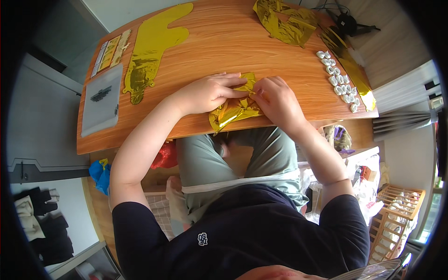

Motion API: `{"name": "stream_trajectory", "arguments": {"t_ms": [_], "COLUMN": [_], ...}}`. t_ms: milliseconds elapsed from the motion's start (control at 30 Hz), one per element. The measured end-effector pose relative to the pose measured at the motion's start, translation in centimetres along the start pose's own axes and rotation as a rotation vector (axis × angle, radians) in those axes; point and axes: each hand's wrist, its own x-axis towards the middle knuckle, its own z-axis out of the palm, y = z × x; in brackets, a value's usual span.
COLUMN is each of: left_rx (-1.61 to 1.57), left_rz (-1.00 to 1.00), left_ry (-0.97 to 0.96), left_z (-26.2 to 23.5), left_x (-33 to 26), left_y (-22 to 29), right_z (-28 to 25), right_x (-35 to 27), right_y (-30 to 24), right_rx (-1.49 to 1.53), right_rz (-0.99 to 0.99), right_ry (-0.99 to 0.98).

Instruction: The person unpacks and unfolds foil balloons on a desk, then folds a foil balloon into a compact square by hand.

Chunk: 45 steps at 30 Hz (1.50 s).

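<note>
A crumpled, partly folded gold foil balloon (232, 115) lies at the near edge of the wooden table, a corner of it hanging slightly over. My left hand (210, 92) rests on its upper left part, fingers stretched out to the right and pressing on the foil. At its right side my right hand (281, 101) has its fingers curled in a pinch on the foil, close to my left fingertips. What lies right between the fingertips is partly hidden.
Another flat gold balloon (156, 39) lies far left, more gold foil (287, 23) far right and a long gold strip (347, 60) along the right edge. Several small white rolls (337, 79) stand in rows nearby. A translucent plastic bag (100, 114) and flat packets (109, 52) lie left.
</note>
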Motion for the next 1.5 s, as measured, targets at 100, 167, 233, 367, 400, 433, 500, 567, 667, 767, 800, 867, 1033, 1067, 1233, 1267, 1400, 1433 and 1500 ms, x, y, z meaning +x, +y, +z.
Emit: {"name": "stream_trajectory", "arguments": {"t_ms": [100, 167, 233, 367, 400, 433, 500, 567, 667, 767, 800, 867, 1033, 1067, 1233, 1267, 1400, 1433, 1500], "left_rx": [0.023, 0.010, 0.080, 0.261, 0.287, 0.312, 0.290, 0.268, 0.223, 0.263, 0.262, 0.203, 0.181, 0.214, 0.247, 0.262, 0.291, 0.289, 0.275], "left_rz": [-0.018, -0.142, -0.223, -0.389, -0.462, -0.459, -0.496, -0.532, -0.503, -0.202, -0.201, -0.120, -0.115, -0.116, -0.087, -0.082, -0.062, -0.059, -0.082], "left_ry": [-0.016, -0.018, 0.004, -0.026, -0.063, -0.035, -0.067, -0.095, -0.065, 0.096, 0.093, 0.101, 0.032, 0.006, 0.041, 0.039, 0.042, 0.041, 0.016], "left_z": [0.1, 0.1, 0.7, 0.4, 0.2, 0.2, -0.6, -1.1, -1.6, -0.2, 0.3, 0.9, 1.3, 1.3, 1.8, 1.8, 1.6, 1.6, 1.6], "left_x": [-0.2, -0.7, -1.5, -1.8, -1.6, -1.5, -1.1, -0.6, -0.3, -0.4, -0.5, -0.5, -0.7, -0.6, -0.6, -0.7, -0.7, -0.7, -0.6], "left_y": [0.7, 2.3, 4.4, 8.6, 9.5, 9.9, 10.4, 10.1, 8.5, 5.9, 5.2, 4.5, 3.9, 3.9, 3.7, 3.8, 4.1, 4.2, 4.2], "right_z": [0.3, 0.3, 0.2, -0.8, -1.1, -1.3, -1.5, -1.4, -1.2, -1.4, -1.3, -1.2, -2.7, -2.7, -2.7, -2.8, -2.5, -2.1, -1.9], "right_x": [-0.9, -1.5, -1.5, -0.8, -0.6, -0.4, -0.2, -0.4, -0.5, -0.3, -0.2, -0.2, 0.2, -0.1, -3.0, -3.7, -6.3, -6.7, -7.1], "right_y": [-0.8, -1.7, -1.8, -0.2, 0.3, 0.6, 1.1, 1.4, 1.6, 1.8, 2.0, 2.3, 1.3, 1.5, 2.1, 1.4, -0.4, -0.5, -0.8], "right_rx": [-0.060, -0.018, 0.030, 0.129, 0.167, 0.183, 0.185, 0.183, 0.212, 0.194, 0.182, 0.172, 0.367, 0.368, 0.112, 0.114, 0.023, 0.024, -0.026], "right_rz": [-0.131, -0.082, -0.036, -0.081, -0.128, -0.143, -0.162, -0.182, -0.152, -0.158, -0.194, -0.224, 0.117, 0.121, -0.230, -0.232, -0.334, -0.370, -0.414], "right_ry": [0.035, 0.006, -0.026, -0.186, -0.244, -0.255, -0.253, -0.251, -0.261, -0.277, -0.253, -0.231, -0.429, -0.434, -0.159, -0.163, -0.188, -0.133, -0.037]}}
